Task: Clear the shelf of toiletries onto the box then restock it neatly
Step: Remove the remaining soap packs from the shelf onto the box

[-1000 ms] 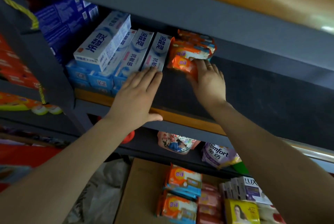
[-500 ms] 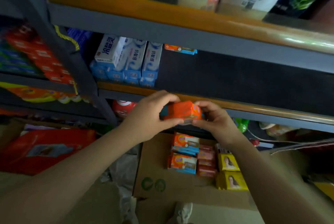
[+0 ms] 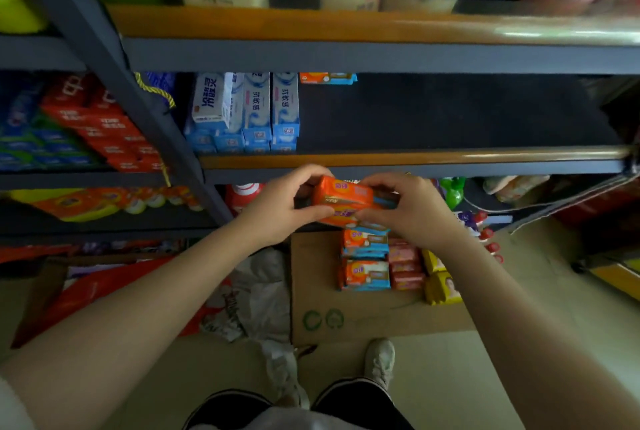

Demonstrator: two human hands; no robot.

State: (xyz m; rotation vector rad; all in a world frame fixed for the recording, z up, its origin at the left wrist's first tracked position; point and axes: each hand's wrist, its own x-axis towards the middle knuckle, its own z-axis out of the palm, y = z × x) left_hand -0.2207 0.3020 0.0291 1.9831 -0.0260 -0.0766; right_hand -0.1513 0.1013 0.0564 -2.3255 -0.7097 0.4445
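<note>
- I hold orange soap packs (image 3: 343, 195) between my two hands, in front of the shelf edge (image 3: 415, 155) and above the box.
- My left hand (image 3: 277, 211) grips the left end of the packs, with my fingers curled over the top and my thumb under.
- My right hand (image 3: 412, 207) grips the right end the same way, fingers on top and thumb below.
- It looks like more than one pack is stacked in my hands, but I cannot tell how many.
- Right under my hands sits the flat cardboard box (image 3: 346, 318) on the floor.
- On the box, just below my right hand, lie more orange soap packs in a pile (image 3: 365, 259), pink packs (image 3: 405, 266) next to them, and yellow packs (image 3: 441, 285) past those.
- Above my left hand, blue and white toothpaste boxes (image 3: 256, 114) stand on the dark shelf.
- Far back on the shelf, above my hands, lies one more orange pack (image 3: 327, 77).
- Below my hands I see my white shoe (image 3: 381, 360) by the edge of the box.
- Left of the box lies a crumpled white plastic bag (image 3: 256, 294).
</note>
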